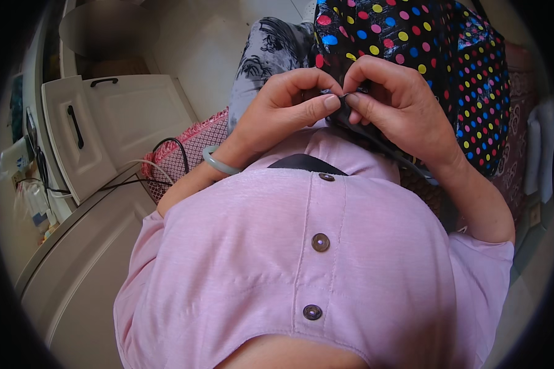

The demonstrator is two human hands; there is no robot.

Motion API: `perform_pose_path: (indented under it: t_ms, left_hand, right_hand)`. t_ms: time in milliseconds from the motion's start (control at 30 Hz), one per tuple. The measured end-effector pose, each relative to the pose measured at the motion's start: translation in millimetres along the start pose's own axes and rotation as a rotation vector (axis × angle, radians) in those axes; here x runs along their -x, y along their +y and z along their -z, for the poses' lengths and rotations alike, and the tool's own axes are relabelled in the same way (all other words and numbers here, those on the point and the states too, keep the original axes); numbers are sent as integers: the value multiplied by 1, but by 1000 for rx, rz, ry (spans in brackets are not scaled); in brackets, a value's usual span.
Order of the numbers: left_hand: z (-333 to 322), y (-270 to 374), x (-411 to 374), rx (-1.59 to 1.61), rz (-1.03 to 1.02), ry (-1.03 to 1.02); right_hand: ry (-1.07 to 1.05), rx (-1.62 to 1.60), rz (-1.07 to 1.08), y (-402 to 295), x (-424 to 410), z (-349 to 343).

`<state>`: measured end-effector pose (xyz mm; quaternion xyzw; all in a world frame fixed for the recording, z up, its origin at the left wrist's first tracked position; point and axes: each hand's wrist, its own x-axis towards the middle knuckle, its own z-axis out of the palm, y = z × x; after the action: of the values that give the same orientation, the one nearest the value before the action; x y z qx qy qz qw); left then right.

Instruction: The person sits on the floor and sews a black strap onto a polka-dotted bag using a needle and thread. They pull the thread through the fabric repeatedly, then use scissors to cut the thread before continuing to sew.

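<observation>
My left hand [300,99] and my right hand [392,99] meet above my lap, fingertips nearly touching. Between thumb and bent fingers, each pinches a small dark edge [343,95], apparently part of a shiny black polka-dot sheet or bag [413,39]. This glossy material spreads over my lap and to the right, with a thin dark border [399,159] running down below my right hand. My fingers hide most of the pinched spot. A pale bangle [219,161] circles my left wrist.
White cabinet doors [138,106] with black handles stand at the left. Black and white cables [134,183] cross near a red-and-white patterned cloth [198,143] with a frilled edge. Grey patterned trousers [272,55] cover my leg. Pale hanging cloths [540,152] are at the right.
</observation>
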<state>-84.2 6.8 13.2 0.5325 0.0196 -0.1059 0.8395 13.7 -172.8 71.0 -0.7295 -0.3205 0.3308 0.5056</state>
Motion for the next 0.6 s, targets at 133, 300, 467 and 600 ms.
perform_pose_path:
  t_ms: [133, 300, 467, 600]
  left_hand:
    - [4, -6, -1, -59, -35, -23]
    - [5, -11, -4, -201, -134, -44]
    - [1, -12, -2, -337, -267, -45]
    - [-1, -12, -3, -430, -364, -47]
  right_hand:
    - [20, 0, 15, 2, 1, -2]
    - [47, 63, 42, 1, 4, -6]
    - [44, 17, 30, -4, 8, -7]
    - [26, 313, 333, 1, 6, -4]
